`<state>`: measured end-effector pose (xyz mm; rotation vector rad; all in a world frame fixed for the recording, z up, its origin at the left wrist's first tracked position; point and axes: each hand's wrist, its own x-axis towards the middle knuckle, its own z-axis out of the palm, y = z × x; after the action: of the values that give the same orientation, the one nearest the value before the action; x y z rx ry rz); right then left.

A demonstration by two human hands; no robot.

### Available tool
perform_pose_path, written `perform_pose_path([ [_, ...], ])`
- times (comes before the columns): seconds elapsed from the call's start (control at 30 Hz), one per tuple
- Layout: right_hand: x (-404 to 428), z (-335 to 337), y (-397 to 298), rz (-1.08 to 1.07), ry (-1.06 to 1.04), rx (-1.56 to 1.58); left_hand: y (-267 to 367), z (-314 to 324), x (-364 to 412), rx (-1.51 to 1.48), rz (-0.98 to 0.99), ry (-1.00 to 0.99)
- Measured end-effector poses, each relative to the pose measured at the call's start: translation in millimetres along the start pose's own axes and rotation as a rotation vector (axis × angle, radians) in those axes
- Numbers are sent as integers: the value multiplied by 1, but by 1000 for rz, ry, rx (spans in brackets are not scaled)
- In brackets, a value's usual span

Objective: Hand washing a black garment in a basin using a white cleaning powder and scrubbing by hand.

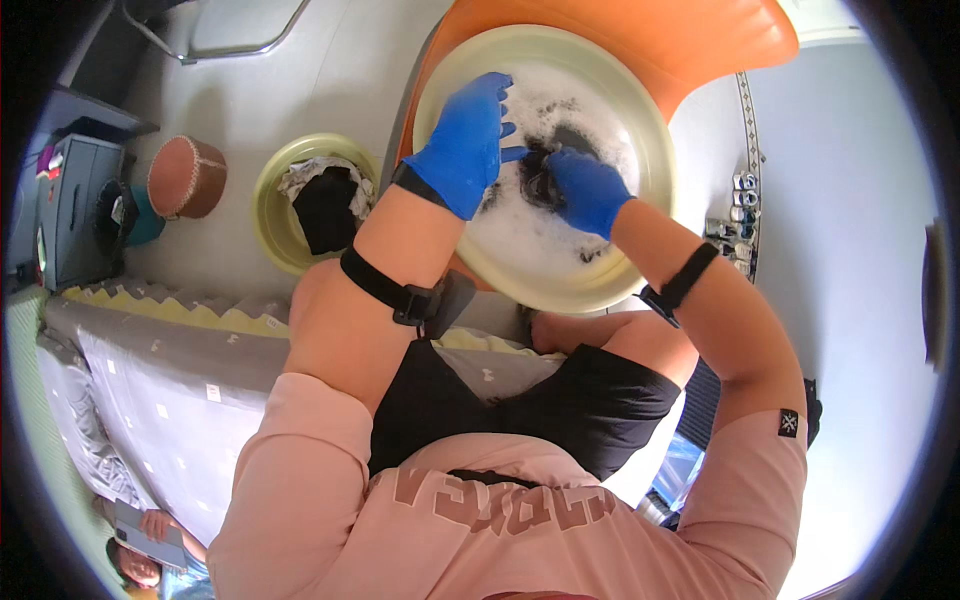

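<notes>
A large pale yellow-green plastic basin (570, 296) rests on an orange plastic chair (720, 37) and holds foamy water (517, 255). Dark wet fabric (538, 176) shows through the foam near the basin's middle. My left hand (469, 146), in a blue glove, is over the left part of the foam with its fingers spread; nothing shows in it. My right hand (589, 187), also blue-gloved, has its fingers curled down at the dark fabric. Its fingertips are partly hidden, but it appears to grip the cloth.
At the left on the floor, a smaller basin (266, 225) holds black cloth (326, 206) and white cloth (300, 176). Beyond it stand a round brown container (187, 176) and a grey cabinet (82, 202). A person (135, 562) with a tablet is at the lower left, by the bed (172, 375).
</notes>
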<state>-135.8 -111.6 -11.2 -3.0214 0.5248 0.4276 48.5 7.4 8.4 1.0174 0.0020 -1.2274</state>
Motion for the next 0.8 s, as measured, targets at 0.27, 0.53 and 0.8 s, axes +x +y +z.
perform_pose_path([
  [0.27,44,10,-13,114,-460,-97,6,7,1,-42,35,-18],
  [0.53,12,-19,68,25,-343,802,9,7,2,-93,-6,-81],
  [0.8,-4,-55,6,96,-233,109,10,11,-4,-104,13,-61],
])
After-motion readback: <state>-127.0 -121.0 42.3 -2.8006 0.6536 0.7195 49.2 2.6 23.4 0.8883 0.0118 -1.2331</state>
